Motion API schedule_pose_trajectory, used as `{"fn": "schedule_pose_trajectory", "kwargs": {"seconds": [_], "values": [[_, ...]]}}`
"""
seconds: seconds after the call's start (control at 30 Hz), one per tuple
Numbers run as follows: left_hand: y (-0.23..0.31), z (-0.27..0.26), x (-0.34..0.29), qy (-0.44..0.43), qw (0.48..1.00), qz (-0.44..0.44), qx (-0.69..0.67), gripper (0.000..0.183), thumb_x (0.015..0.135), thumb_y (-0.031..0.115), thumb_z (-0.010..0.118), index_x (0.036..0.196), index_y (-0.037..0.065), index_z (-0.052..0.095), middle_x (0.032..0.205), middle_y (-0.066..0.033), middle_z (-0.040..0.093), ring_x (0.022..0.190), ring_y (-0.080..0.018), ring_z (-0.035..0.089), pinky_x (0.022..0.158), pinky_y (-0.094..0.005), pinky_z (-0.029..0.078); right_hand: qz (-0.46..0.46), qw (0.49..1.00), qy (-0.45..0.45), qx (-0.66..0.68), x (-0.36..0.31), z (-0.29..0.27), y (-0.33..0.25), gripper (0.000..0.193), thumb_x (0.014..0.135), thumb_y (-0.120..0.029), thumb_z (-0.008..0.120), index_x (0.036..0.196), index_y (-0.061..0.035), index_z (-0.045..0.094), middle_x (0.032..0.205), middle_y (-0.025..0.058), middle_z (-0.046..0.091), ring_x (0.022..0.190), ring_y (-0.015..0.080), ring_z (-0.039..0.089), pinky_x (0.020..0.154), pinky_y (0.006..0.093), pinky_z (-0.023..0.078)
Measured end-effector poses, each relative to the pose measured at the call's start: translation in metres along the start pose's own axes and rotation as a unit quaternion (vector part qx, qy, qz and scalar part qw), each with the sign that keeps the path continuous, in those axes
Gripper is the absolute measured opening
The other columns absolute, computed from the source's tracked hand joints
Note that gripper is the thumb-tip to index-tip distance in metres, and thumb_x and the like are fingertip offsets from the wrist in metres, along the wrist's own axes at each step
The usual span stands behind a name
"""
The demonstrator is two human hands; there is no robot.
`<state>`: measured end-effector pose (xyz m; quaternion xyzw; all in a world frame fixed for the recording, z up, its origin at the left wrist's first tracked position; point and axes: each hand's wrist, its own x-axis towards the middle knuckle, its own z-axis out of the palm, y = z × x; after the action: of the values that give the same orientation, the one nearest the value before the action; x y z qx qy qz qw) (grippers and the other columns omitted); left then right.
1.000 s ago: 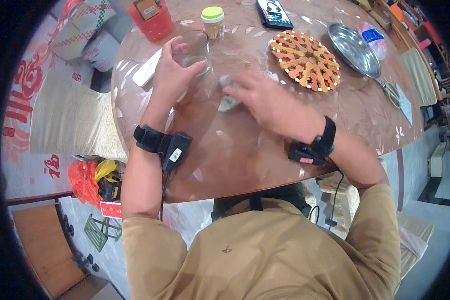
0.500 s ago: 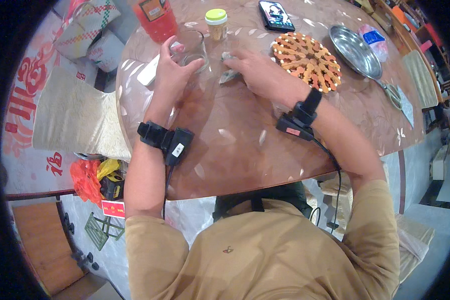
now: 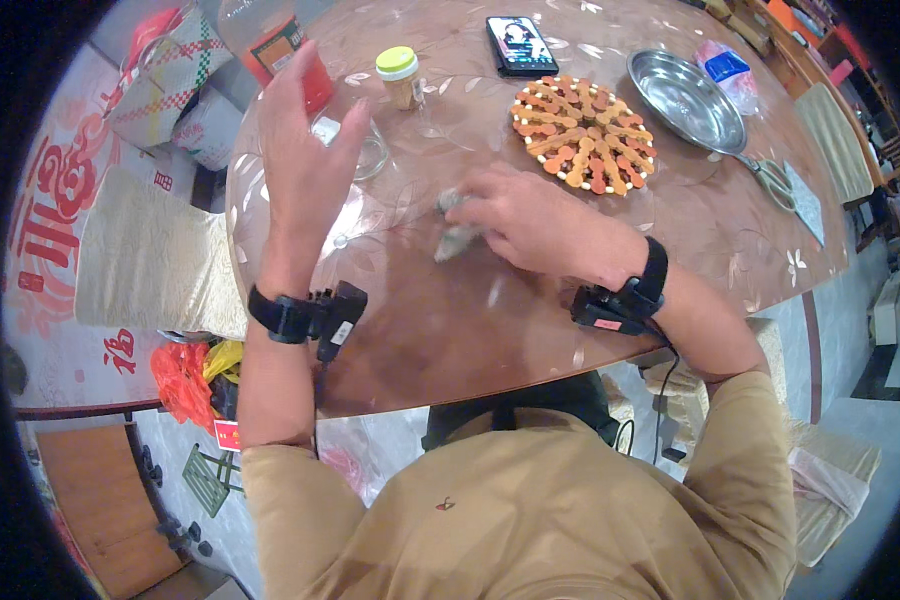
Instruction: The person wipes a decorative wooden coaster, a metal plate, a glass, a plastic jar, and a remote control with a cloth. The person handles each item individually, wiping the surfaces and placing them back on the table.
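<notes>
My left hand (image 3: 308, 160) is raised over the left side of the table, thumb and fingers apart, with nothing gripped. Just beyond its thumb stands a clear drinking glass (image 3: 373, 160), partly hidden by the hand. My right hand (image 3: 535, 215) presses a small crumpled grey-green cloth (image 3: 456, 243) to the tabletop near the middle, its fingers bent over it. Farther back are a small jar with a yellow-green lid (image 3: 400, 78) and a bottle of red liquid (image 3: 315, 82), which my left fingers partly cover.
A round orange slatted trivet (image 3: 583, 135) lies right of centre, with a phone (image 3: 520, 47) behind it. Farther right are a steel dish (image 3: 685, 100), scissors (image 3: 770, 182) and a blue-and-clear plastic packet (image 3: 735, 75). A cloth-covered chair (image 3: 155, 260) stands at the left edge.
My left hand has let go of the glass and lifted away. My right hand has drawn the cloth nearer to me across the table. The view has shifted slightly.
</notes>
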<state>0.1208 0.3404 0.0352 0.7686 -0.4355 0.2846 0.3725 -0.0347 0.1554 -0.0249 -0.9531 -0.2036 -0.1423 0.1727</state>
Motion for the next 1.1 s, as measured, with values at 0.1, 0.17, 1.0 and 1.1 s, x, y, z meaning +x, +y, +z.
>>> {"fn": "schedule_pose_trajectory", "kwargs": {"seconds": [0.1, 0.17, 1.0, 1.1], "values": [[0.007, 0.013, 0.026, -0.112, 0.994, 0.007, -0.014, 0.065, 0.083, 0.022, 0.070, 0.137, -0.002, 0.045, 0.131, -0.0248, 0.054, 0.123, -0.0398, 0.051, 0.103, -0.0438, 0.042, 0.045, 0.999, 0.009, -0.007, 0.000, -0.004, 0.000, 0.035, 0.075, -0.005, 0.063, 0.109, -0.0091, 0.071, 0.113, 0.0134, 0.060, 0.109, 0.0342, 0.056, 0.089, 0.0414, 0.052], [-0.009, 0.038, 0.041, -0.131, 0.991, 0.040, -0.005, 0.063, 0.083, 0.024, 0.069, 0.137, -0.001, 0.046, 0.130, -0.0243, 0.056, 0.123, -0.0408, 0.051, 0.103, -0.0437, 0.042, 0.025, 1.000, 0.001, 0.011, -0.002, -0.011, -0.007, 0.036, 0.075, -0.006, 0.064, 0.110, -0.0092, 0.070, 0.114, 0.0146, 0.059, 0.110, 0.0365, 0.055, 0.089, 0.0416, 0.052], [0.018, 0.064, 0.001, -0.202, 0.967, 0.125, -0.095, 0.063, 0.074, 0.001, 0.077, 0.131, 0.001, 0.051, 0.113, -0.0143, 0.065, 0.108, -0.0281, 0.062, 0.092, -0.0366, 0.049, 0.106, 0.915, 0.313, 0.230, 0.001, -0.058, 0.015, 0.032, 0.079, -0.004, 0.058, 0.111, -0.0023, 0.058, 0.098, 0.0118, 0.065, 0.090, 0.0236, 0.064, 0.083, 0.0337, 0.051], [0.051, 0.045, -0.014, -0.266, 0.946, -0.035, -0.183, 0.061, 0.075, 0.003, 0.077, 0.130, 0.003, 0.051, 0.116, -0.0131, 0.064, 0.107, -0.0265, 0.062, 0.091, -0.0363, 0.050, 0.127, 0.909, 0.289, 0.272, 0.001, -0.048, 0.014, 0.039, 0.080, -0.004, 0.058, 0.119, -0.0041, 0.056, 0.104, 0.0076, 0.063, 0.097, 0.0163, 0.061, 0.089, 0.0293, 0.048]]}}
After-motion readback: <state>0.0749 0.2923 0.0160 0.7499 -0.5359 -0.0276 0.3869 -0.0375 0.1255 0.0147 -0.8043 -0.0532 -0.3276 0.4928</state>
